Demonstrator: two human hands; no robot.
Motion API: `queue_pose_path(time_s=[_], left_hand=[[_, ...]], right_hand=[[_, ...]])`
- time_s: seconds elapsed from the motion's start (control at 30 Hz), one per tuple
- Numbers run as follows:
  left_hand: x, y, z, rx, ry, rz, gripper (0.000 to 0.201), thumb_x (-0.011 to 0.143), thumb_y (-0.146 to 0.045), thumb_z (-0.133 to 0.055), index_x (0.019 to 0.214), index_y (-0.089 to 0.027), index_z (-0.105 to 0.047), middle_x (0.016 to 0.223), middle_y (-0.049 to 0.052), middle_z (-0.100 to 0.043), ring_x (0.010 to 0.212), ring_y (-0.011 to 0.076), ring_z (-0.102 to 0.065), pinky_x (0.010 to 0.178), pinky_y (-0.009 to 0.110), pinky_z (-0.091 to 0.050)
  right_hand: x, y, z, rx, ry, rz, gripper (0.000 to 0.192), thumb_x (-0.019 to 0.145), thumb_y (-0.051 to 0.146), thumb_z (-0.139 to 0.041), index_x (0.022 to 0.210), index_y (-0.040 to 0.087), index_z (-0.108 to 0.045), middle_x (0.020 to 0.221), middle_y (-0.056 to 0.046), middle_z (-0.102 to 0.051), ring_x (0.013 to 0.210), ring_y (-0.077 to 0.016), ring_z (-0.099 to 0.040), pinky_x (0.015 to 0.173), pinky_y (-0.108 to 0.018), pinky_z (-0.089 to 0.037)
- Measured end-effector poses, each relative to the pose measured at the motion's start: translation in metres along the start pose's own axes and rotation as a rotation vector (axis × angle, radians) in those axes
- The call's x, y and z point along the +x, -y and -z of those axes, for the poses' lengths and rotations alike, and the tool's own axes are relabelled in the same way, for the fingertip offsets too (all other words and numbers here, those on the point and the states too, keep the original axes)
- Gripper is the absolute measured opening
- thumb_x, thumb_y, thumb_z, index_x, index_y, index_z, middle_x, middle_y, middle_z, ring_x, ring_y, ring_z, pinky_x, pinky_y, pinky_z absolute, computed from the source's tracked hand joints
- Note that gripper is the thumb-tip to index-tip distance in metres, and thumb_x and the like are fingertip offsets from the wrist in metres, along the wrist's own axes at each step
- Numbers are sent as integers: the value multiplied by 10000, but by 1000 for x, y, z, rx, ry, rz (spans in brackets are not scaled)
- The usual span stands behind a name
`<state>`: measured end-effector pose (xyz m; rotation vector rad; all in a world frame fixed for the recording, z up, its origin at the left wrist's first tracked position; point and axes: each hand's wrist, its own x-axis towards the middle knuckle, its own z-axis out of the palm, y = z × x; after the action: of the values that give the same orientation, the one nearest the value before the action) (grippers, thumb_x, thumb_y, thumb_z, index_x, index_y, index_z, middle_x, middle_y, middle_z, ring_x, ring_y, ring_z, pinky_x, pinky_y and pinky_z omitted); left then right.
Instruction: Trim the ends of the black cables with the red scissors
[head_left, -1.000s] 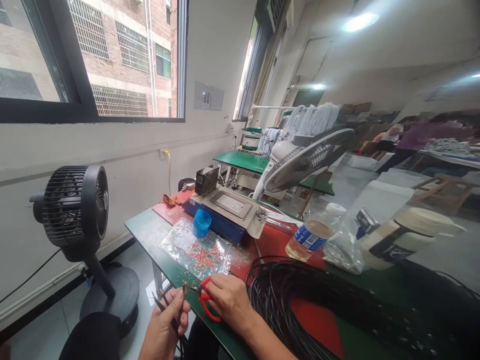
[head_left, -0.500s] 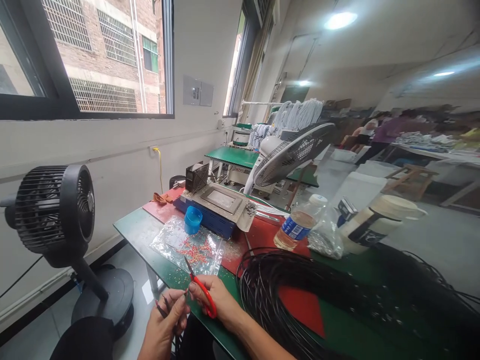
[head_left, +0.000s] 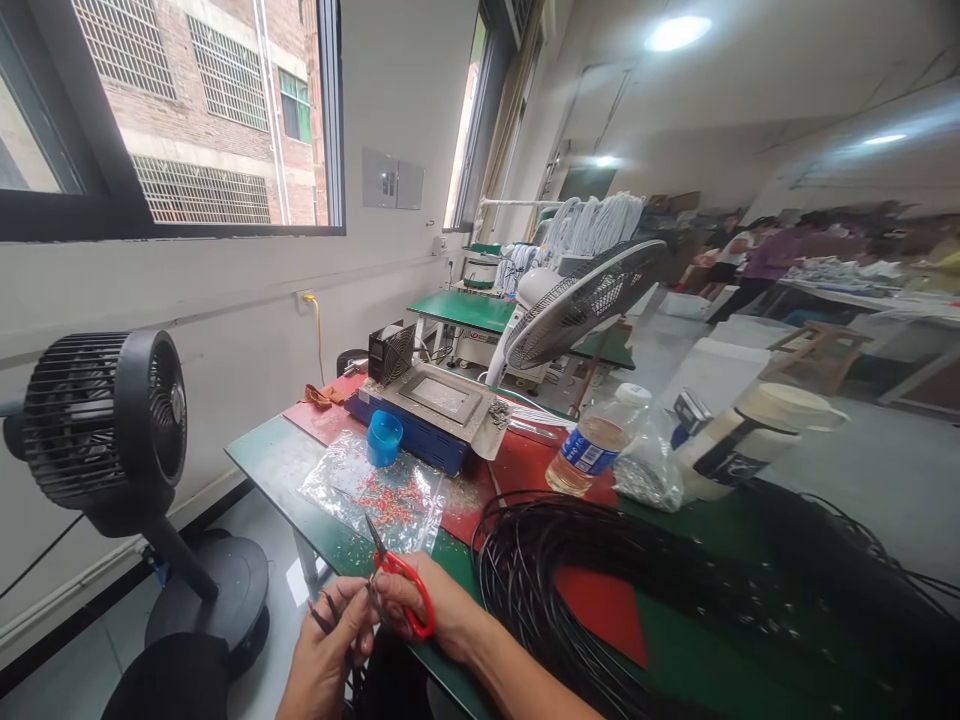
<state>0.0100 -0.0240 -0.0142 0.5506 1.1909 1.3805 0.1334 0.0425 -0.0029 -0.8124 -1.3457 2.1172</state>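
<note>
My left hand [head_left: 334, 632] is closed on black cables [head_left: 321, 617], whose ends poke out between the fingers; the lengths hang down below the hand. In my right hand [head_left: 420, 598] is a pair of red-handled scissors [head_left: 409, 572], blades pointing up and away. The fingertips of both hands meet at a cable end, and what they pinch there is too small to make out. Just beyond lies a clear plastic bag [head_left: 337, 480] with many tiny red and yellowish pieces [head_left: 390, 497] scattered on it. A large coil of black cable [head_left: 517, 570] rests right of my right forearm.
Behind the bag stand a blue cup [head_left: 384, 440] and a blue-sided heating device [head_left: 420, 420]. A bottle [head_left: 589, 450], a bag of small metal parts [head_left: 649, 475] and a cream jug [head_left: 739, 450] stand rightward. A black fan [head_left: 112, 430] is at left; people work far right.
The scissors have turned slightly in my right hand, and the fingertips of both hands have come closer together. The view has shifted a little.
</note>
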Motion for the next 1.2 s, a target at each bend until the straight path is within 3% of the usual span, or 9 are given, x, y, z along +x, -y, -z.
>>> queue_pose_path(time_s=[0.53, 0.83, 0.97, 1.07, 1.13, 1.2], left_hand=[[-5, -7, -2, -120, 96, 88, 175, 686, -329, -670, 709, -156, -659, 581, -1, -547, 490, 65, -400, 470, 198, -316], [-6, -10, -4, -155, 118, 105, 185, 679, -321, -679, 638, -145, -639, 565, 1, -534, 464, 57, -389, 446, 197, -307], [-5, -11, -3, -176, 105, 118, 178, 662, -314, -698, 642, -146, -644, 581, 4, -562, 468, 54, -409, 436, 182, -331], [-2, -13, -1, -246, 74, 154, 134, 659, -266, -708, 713, -146, -681, 641, 17, -616, 569, 87, -514, 528, 195, -440], [0, -14, 3, -332, 53, 197, 130, 667, -216, -700, 774, -143, -698, 753, 42, -673, 726, 132, -586, 670, 250, -504], [3, -14, 6, -423, 43, 247, 138, 678, -177, -687, 808, -133, -702, 826, 57, -699, 800, 151, -607, 741, 278, -516]], right_hand=[[2, -7, -1, 172, 57, -88, 458, 663, 552, -659, 618, 115, -532, 442, 57, -441, 317, -38, -376, 278, -143, -250], [3, -6, -1, 122, 29, -66, 426, 663, 511, -663, 575, 116, -530, 417, 51, -438, 299, -45, -366, 276, -154, -238], [4, -7, -2, 39, -20, 45, 458, 673, 550, -648, 562, 131, -499, 426, 57, -418, 330, -33, -330, 326, -165, -231], [4, -8, -1, -186, -178, 217, 429, 719, 543, -617, 620, 131, -545, 482, 39, -455, 412, -53, -372, 406, -184, -274], [1, -9, -1, -505, -308, 450, 340, 758, 467, -616, 677, 136, -597, 545, 14, -509, 496, -81, -428, 475, -206, -306], [-2, -9, -1, -878, -333, 759, 215, 821, 344, -568, 742, 153, -629, 620, -15, -568, 570, -107, -463, 528, -232, -315]])
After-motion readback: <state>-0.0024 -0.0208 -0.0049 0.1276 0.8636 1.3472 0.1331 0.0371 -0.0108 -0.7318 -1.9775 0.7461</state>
